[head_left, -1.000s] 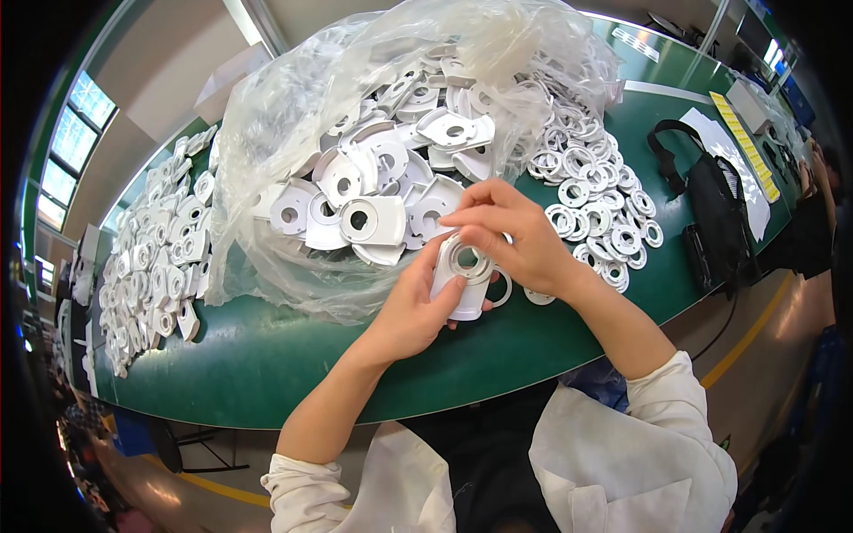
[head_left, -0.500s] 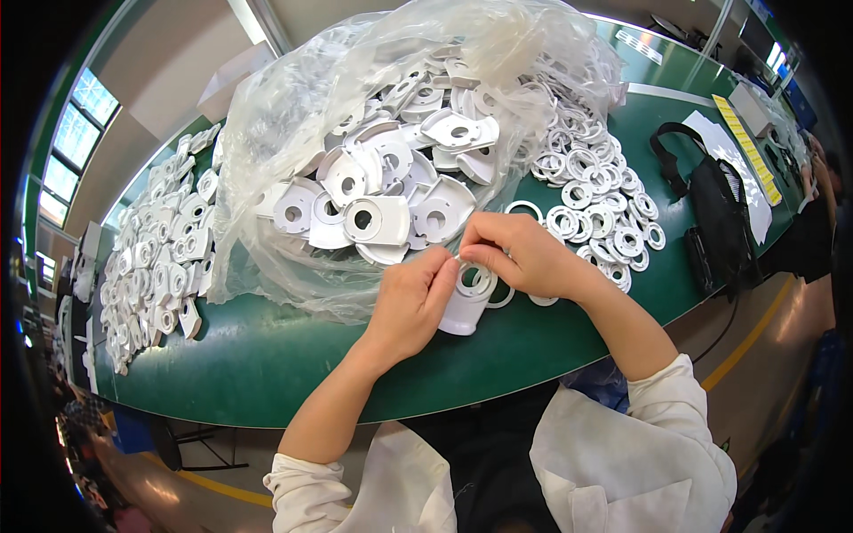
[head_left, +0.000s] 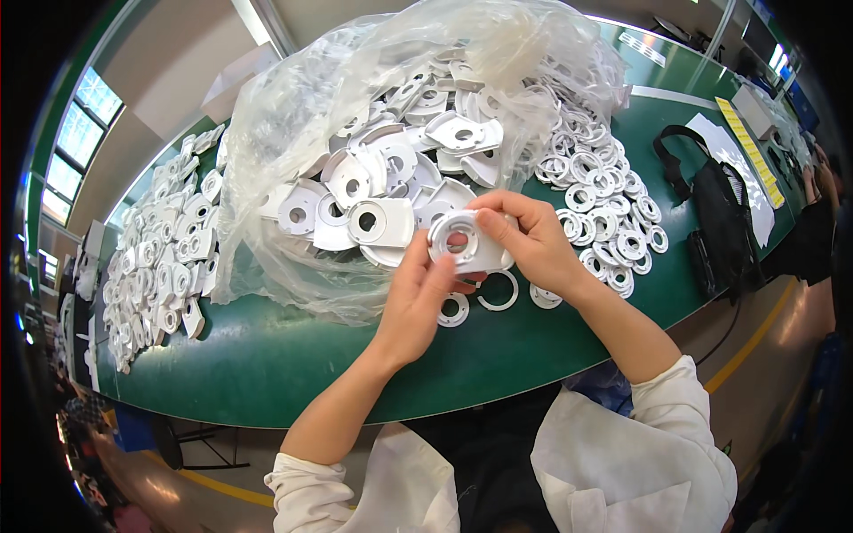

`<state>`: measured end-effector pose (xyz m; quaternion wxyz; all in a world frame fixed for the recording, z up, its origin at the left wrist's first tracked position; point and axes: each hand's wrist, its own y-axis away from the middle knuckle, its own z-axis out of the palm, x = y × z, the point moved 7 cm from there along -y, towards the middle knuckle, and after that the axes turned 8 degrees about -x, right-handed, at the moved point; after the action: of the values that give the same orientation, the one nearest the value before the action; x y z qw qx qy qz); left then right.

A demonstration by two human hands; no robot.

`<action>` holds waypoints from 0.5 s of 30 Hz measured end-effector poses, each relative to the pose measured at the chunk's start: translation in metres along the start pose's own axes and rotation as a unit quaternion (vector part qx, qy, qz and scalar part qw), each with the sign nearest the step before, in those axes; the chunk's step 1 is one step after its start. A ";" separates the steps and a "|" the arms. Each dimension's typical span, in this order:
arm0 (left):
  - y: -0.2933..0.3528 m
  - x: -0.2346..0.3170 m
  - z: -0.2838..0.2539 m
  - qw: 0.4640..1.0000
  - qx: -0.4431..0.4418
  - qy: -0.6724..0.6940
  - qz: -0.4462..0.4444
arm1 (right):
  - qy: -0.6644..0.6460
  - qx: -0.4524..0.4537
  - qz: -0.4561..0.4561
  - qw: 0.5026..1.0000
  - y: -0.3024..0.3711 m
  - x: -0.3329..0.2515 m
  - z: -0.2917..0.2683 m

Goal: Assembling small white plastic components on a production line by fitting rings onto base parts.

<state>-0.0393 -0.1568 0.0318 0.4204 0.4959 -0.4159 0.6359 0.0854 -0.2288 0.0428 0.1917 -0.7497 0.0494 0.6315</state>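
Note:
Between my hands is a white plastic part, a plate with a round collar and a central hole. My left hand grips its left side, with a fingertip showing through the hole. My right hand pinches its upper right side, thumb on top. Just below lie a loose white ring and a smaller ring on the green table. Beyond my hands, an open clear plastic bag spills many similar white plates.
A heap of white rings lies to the right of the bag. White parts are piled at the far left. A black bag, white paper and a yellow strip lie at the right. Another person's arm shows at the right edge.
The white part has been raised and turned in my hands, its collar now toward the left. My right hand has shifted slightly up; two rings beneath are now in plainer view.

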 end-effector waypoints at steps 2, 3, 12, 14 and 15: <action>-0.001 -0.007 -0.012 0.999 0.002 0.054 -0.006 | 0.016 -0.022 -0.010 1.000 0.000 -0.005 0.003; -0.002 -0.006 -0.016 1.000 -0.002 -0.006 0.006 | 0.056 -0.042 -0.037 0.997 0.000 -0.010 0.005; -0.001 0.003 -0.026 0.947 0.049 -0.316 0.026 | 0.163 -0.052 -0.089 0.981 0.001 -0.017 0.009; -0.001 0.003 -0.027 0.946 0.055 -0.319 0.024 | 0.180 -0.058 -0.071 0.979 0.003 -0.015 0.010; -0.001 0.004 -0.026 0.945 0.044 -0.323 0.015 | 0.181 -0.060 -0.066 0.980 0.004 -0.013 0.010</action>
<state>-0.0465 -0.1316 0.0316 0.2313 0.6863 -0.5086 0.4656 0.0722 -0.2311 0.0528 0.1757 -0.8631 -0.0044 0.4735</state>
